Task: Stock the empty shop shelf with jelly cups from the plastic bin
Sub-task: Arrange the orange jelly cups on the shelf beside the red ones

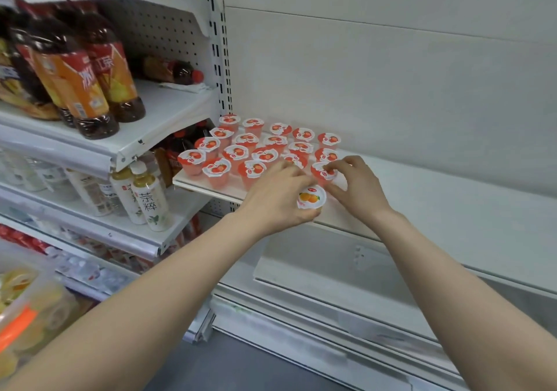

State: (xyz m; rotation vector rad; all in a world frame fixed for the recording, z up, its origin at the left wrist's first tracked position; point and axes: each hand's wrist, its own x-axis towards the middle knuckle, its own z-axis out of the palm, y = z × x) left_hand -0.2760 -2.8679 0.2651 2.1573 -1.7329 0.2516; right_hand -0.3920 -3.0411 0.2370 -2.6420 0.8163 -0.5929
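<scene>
translucent plastic jelly cups [252,149] with glossy foil lids; smooth matt white shelf [452,210]

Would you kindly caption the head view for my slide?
Left hand holds an orange-lidded jelly cup; right hand pinches a red-lidded jelly cup on the white shop shelf.

The pale tea bottle [149,201] at lower left carries dark vertical characters "茶粹" on its white label. The large brown drink bottles [90,89] at upper left bear big white characters on orange-red labels, of which "冰" and "红茶" are partly legible. Badges on the orange-lidded jelly cup [312,197] and the red-lidded jelly cups [265,155] are too small to read.
</scene>
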